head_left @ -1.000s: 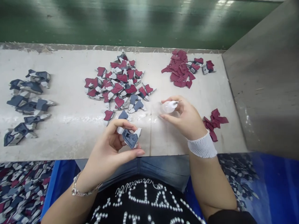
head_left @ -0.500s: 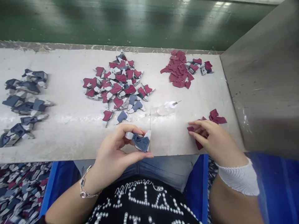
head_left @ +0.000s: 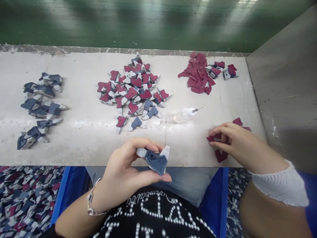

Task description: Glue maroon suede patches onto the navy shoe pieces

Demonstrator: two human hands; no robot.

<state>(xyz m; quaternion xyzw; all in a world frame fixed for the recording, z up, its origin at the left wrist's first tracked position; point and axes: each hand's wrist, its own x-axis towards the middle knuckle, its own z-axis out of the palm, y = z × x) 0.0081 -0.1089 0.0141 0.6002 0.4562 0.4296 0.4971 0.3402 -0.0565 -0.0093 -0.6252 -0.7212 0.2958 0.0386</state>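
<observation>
Near the table's front edge, my left hand grips a blue-and-white plastic part, its hollow blue side facing up. At the right, my right hand pinches a dark red piece between thumb and fingers. More red pieces lie under and beside that hand. In the middle of the table is a heap of white and blue parts, many with red tops. A clear bottle with a thin metal tip lies between the heap and my right hand.
Blue-and-white parts lie in a group at the left. A pile of loose red pieces sits at the back right beside a few assembled parts. A metal panel bounds the right side. Below the table, many parts fill the left.
The camera view has shifted, so the table items appear farther right. The blue-and-white part is tilted differently in my left hand. My right hand has closed on a red piece.
</observation>
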